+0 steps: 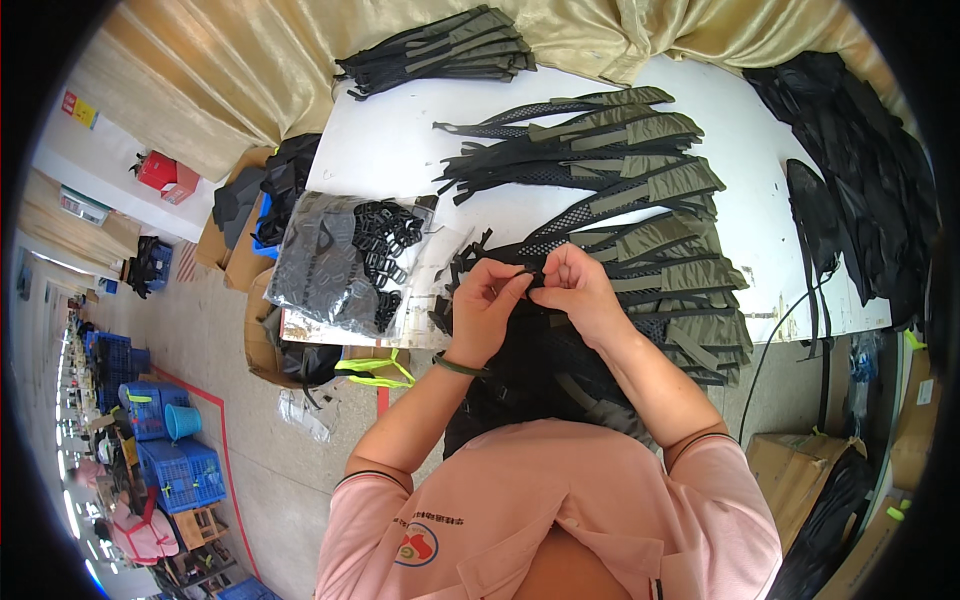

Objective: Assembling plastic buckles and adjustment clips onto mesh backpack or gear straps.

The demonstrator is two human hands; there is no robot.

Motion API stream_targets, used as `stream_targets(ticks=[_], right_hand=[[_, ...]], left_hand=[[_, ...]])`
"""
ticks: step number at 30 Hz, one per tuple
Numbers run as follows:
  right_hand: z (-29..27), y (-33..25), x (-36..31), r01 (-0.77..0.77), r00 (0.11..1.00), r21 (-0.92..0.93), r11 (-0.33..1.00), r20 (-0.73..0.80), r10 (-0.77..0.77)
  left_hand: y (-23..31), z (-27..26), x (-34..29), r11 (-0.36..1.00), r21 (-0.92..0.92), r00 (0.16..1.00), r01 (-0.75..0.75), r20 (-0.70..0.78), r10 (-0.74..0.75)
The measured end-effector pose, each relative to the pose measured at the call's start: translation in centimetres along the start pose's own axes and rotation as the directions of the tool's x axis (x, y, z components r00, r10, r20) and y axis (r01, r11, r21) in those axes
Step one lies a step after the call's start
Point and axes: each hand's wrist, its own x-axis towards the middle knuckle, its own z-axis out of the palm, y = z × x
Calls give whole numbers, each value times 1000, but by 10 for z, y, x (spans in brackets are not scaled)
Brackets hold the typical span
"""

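My left hand [487, 308] and my right hand [580, 296] meet over the near edge of the white table [380, 130]. Fingertips of both hands pinch a small black piece [536, 279], which looks like a strap end or buckle; the fingers cover most of it. Under and beyond my hands lie several black mesh and olive-green shoulder straps [680, 270], fanned out in overlapping rows. Left of my left hand, a clear plastic bag [318, 265] lies open with black plastic buckles [388, 240] spilling at its side.
More straps [440, 50] are piled at the far edge. Black bags or fabric pieces [850, 170] hang over the table's right side. Cardboard boxes [262, 335] stand at the left, another box [800, 470] at lower right. Blue crates [180, 470] stand on the floor farther left.
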Motion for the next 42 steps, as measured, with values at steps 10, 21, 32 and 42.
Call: stream_targets(ticks=[10,21,32,42], right_hand=[[4,-12,-11,-85,992,307,948,-60,109],[-18,-9,14,-14,957,-326,945,271,107],[-26,-3,60,-182,952,-335,924,175,251],[-62,5,102,366,930,-926,97,359,-86]], left_hand=[[-4,-1,-3,987,-39,966,-158,203,162],[-9,-7,-15,991,99,970,-89,235,63],[-12,-36,-15,977,204,952,-58,307,-8],[-29,-38,58,251,880,908,-403,352,225]])
